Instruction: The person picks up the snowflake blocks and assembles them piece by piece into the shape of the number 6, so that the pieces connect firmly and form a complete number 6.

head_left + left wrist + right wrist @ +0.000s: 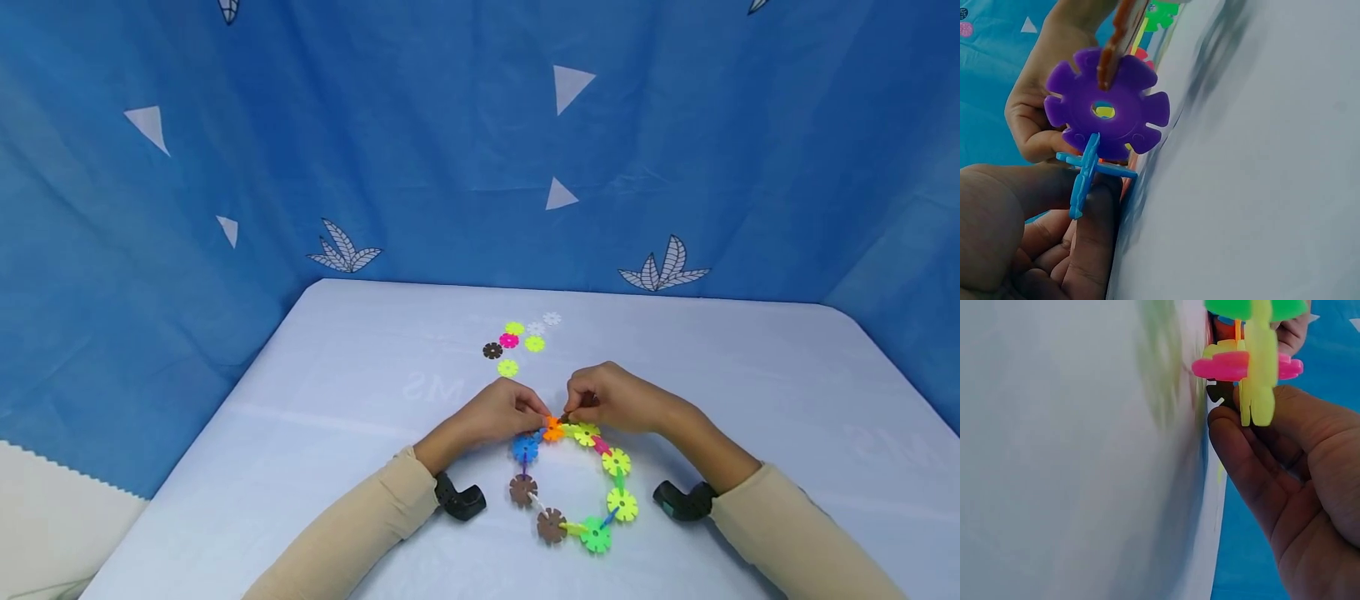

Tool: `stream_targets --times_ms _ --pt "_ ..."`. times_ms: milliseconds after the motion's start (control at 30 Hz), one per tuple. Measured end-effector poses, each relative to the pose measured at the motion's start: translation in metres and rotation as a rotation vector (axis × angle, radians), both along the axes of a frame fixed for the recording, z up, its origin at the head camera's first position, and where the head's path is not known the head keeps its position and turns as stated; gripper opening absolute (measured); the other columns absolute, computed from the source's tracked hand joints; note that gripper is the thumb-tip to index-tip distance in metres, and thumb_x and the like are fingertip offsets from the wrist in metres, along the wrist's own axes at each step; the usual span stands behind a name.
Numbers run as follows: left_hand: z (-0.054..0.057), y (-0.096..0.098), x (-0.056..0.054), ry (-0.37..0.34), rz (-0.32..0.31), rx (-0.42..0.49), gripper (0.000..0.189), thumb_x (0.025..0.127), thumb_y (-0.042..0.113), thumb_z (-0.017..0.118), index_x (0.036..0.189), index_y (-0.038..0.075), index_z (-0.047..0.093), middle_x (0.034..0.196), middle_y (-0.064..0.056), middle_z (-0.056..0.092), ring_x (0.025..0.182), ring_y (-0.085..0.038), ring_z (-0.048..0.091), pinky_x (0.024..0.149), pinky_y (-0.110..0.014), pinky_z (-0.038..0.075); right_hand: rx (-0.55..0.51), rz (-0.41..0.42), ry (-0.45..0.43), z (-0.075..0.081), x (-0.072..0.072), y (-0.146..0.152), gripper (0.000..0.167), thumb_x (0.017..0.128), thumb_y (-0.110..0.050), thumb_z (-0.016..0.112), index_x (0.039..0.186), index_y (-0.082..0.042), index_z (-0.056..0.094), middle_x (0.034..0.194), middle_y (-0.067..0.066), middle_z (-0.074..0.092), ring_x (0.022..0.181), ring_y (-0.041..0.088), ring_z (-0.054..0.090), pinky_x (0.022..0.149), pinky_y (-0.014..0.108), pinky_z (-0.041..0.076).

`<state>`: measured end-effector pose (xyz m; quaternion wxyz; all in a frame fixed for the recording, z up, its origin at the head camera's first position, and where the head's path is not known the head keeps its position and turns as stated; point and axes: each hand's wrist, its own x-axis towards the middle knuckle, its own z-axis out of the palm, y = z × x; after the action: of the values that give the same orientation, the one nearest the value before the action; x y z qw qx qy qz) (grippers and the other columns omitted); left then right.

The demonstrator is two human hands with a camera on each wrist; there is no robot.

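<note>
On the table lies a ring of slotted plastic flower discs joined edge to edge, with a green disc [596, 535] and a brown disc [552, 527] at its near side. At the far side, my left hand [501, 412] pinches an orange disc [553, 429]. Just right of it, my right hand [622, 398] pinches a dark brown disc [1224, 394] between thumb and forefinger, its edge close by the orange one. A blue disc [1087, 178] and a purple disc [1132, 109] stand beside my left fingers. Near my right fingertips are a pink disc [1222, 365] and a yellow disc [1262, 369].
Beyond the hands lie several loose discs, among them a dark brown one [492, 351], a pink one [509, 341], a yellow one [507, 368] and a white one [552, 318]. A blue curtain [465, 167] hangs behind the white table [360, 350].
</note>
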<state>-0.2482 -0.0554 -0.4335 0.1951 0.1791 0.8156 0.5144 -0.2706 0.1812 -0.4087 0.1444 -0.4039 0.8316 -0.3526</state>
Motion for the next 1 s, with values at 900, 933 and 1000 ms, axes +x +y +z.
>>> stream_targets --times_ms 900,933,1000 --pt "0.001 -0.006 0.007 0.077 -0.062 -0.087 0.010 0.094 0.012 0.069 0.101 0.013 0.076 0.084 0.006 0.070 0.078 -0.012 0.061 0.074 -0.028 0.050 0.027 0.026 -0.109 0.015 -0.012 0.000 0.025 0.094 0.001 0.068 0.118 -0.006 0.067 0.112 0.010 0.068 0.100 0.025 0.066 0.087 0.035 0.055" --pt "0.002 -0.008 0.009 0.076 -0.063 -0.083 0.010 0.094 0.011 0.069 0.102 0.012 0.075 0.084 0.006 0.070 0.078 -0.012 0.061 0.075 -0.028 0.050 0.021 0.028 -0.099 0.017 -0.017 -0.002 0.025 0.094 0.001 0.068 0.119 -0.004 0.067 0.112 0.012 0.068 0.101 0.026 0.066 0.088 0.036 0.055" --pt "0.001 -0.011 0.012 0.074 -0.069 -0.063 0.012 0.093 0.008 0.069 0.103 0.010 0.074 0.085 0.004 0.069 0.079 -0.012 0.062 0.077 -0.027 0.050 0.037 0.047 -0.076 0.021 -0.027 -0.012 0.026 0.094 0.000 0.069 0.120 -0.003 0.068 0.112 0.013 0.069 0.101 0.025 0.066 0.086 0.034 0.056"
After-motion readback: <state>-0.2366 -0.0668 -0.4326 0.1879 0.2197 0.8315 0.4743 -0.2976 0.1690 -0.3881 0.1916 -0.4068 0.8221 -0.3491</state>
